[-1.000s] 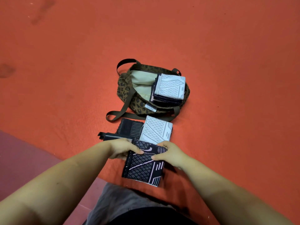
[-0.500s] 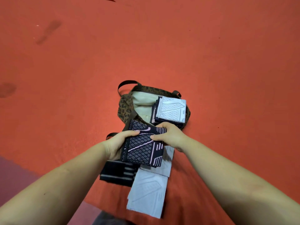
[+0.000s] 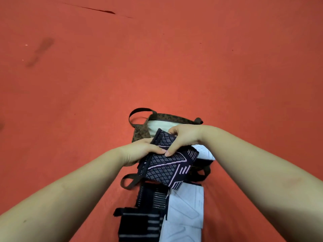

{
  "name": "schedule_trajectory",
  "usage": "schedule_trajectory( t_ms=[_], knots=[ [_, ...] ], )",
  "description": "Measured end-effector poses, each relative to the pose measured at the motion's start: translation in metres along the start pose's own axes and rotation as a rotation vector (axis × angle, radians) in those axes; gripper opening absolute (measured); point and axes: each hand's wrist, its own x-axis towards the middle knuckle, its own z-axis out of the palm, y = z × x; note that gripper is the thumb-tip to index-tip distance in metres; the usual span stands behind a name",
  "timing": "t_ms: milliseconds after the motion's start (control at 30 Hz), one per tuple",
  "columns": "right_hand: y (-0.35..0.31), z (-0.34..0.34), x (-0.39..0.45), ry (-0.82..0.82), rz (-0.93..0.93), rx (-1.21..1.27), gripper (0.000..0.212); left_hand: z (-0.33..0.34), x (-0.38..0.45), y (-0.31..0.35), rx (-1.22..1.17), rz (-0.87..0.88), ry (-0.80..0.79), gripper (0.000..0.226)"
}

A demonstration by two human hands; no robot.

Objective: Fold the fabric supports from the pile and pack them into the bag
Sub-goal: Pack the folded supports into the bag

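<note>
A folded dark fabric support with a pink pattern [image 3: 167,166] hangs over the open mouth of the leopard-print bag [image 3: 139,135]. My left hand [image 3: 139,151] grips its left edge, thumb on top. My right hand [image 3: 183,137] pinches its far upper part from the right. A folded white support [image 3: 204,151] lies in the bag, partly hidden by the held one. The pale lining of the bag shows behind my hands.
On the red floor [image 3: 174,67] near me lie a black striped support [image 3: 148,217] and a white support [image 3: 185,213], side by side. A brown bag strap [image 3: 129,182] loops on the floor left of them.
Both hands have carried the dark patterned support forward from the floor pile to over the bag's opening. The view has tilted so that the pile now lies nearer me.
</note>
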Motion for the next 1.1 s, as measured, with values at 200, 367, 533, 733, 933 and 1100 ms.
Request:
schedule_trajectory(
  t_ms=[200, 367, 533, 733, 933, 1100],
  knots=[
    [-0.014, -0.02, 0.013, 0.009, 0.048, 0.017, 0.035, -0.034, 0.027, 0.012, -0.094, -0.061, 0.002, 0.028],
    [-0.024, -0.053, 0.024, 0.239, -0.009, 0.078, 0.033, -0.068, 0.067, 0.002, -0.1, -0.077, 0.673, 0.035],
    [-0.022, -0.05, 0.056, 0.463, 0.032, 0.093, 0.038, -0.062, 0.093, -0.012, 0.338, -0.166, 0.763, 0.037],
    [-0.018, -0.024, 0.084, 0.592, 0.133, -0.075, 0.036, -0.055, 0.106, -0.021, 0.524, -0.266, 0.767, 0.057],
    [-0.011, 0.01, 0.091, 0.519, 0.064, -0.406, 0.046, -0.067, 0.084, -0.034, 0.429, -0.197, 0.768, 0.025],
    [0.0, 0.033, 0.096, 0.399, 0.026, -0.528, 0.058, -0.058, 0.064, -0.05, 0.128, -0.15, 0.843, 0.018]
  ],
)
